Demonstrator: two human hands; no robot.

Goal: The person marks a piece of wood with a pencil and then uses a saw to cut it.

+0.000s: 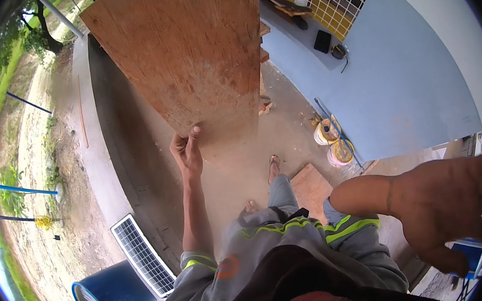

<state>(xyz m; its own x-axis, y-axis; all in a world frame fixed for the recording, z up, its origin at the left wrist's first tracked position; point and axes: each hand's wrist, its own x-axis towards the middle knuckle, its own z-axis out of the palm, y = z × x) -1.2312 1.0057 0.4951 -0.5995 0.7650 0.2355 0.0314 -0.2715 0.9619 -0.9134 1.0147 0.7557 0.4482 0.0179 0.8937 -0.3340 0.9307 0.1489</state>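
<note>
A weathered plywood sheet [185, 51] is raised over the upper middle of the view. My left hand [187, 147] grips its lower edge, with the thumb across the near face. At the right, close to the camera, my right hand [444, 212] shows its back, thumb angled downward and fingers bent out of clear sight; whether it holds anything is unclear. A second plywood piece [309, 184] lies on the floor beside my legs.
A pale blue wall [392, 95] carries a ledge [305, 34] with dark objects. Two cable spools [340, 151] sit at its foot. To the left are a low concrete wall [103, 164], a solar panel [142, 256] and a blue barrel [116, 296].
</note>
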